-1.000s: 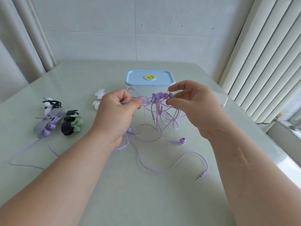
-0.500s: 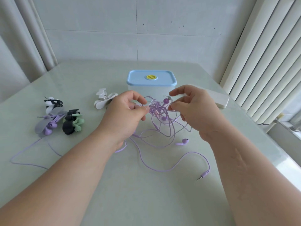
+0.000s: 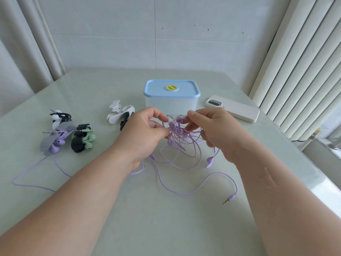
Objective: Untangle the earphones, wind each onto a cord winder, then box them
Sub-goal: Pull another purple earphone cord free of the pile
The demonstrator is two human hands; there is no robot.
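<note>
Pinching earphones, left hand faces right hand (box just behind).

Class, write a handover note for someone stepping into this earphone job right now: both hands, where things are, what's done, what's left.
Left hand and right hand both pinch the purple tangle, lifted before the box, lid on. Loops and jack plug lie on the table.
Done: green set and white set wound, far left. Purple set beside them trails cord.
Left: finish untangling, wind, perhaps on the white winder, then box everything.
</note>
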